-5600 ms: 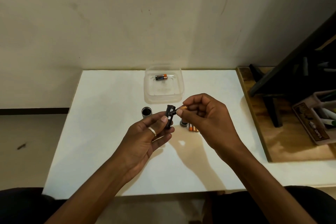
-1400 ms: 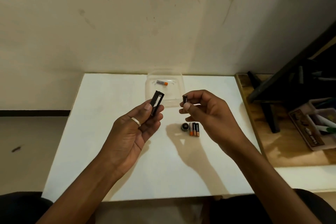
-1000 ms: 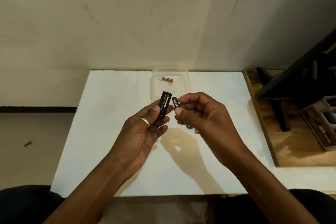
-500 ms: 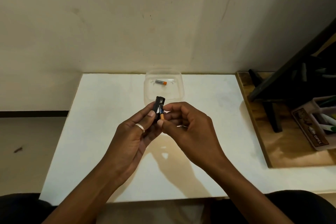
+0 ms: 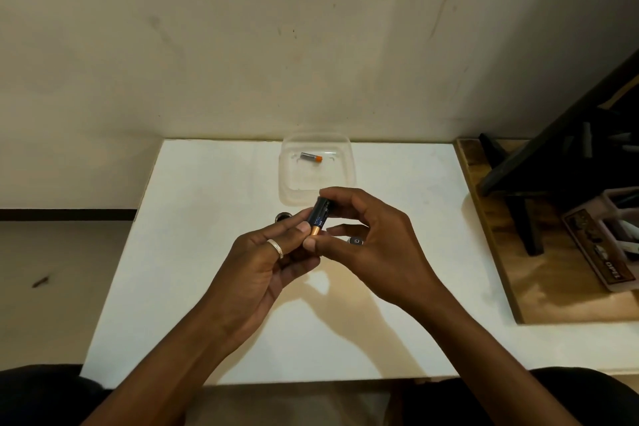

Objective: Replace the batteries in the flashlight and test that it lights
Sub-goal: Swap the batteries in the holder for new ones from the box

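My left hand (image 5: 268,261) grips a small black battery holder (image 5: 323,209) above the middle of the white table (image 5: 193,263). A black-and-copper battery (image 5: 317,221) lies along the holder. My right hand (image 5: 371,239) pinches that battery, forefinger on its upper end and thumb at its copper lower end. The dark flashlight body (image 5: 283,216) stands on the table just left of my hands, mostly hidden. The round end cap (image 5: 356,241) lies on the table under my right hand. One more battery (image 5: 311,157) rests in a clear plastic tub (image 5: 345,180) behind.
A wooden board (image 5: 539,287) lies at the table's right side, carrying a dark stand (image 5: 525,183) and a box of pens (image 5: 608,252). A scuffed wall rises right behind the table. My lap is below the near edge.
My right hand brought a battery over to the holder in my left hand; the hands are now together and the battery lies against the holder. The loose batteries near the cap are hidden now.
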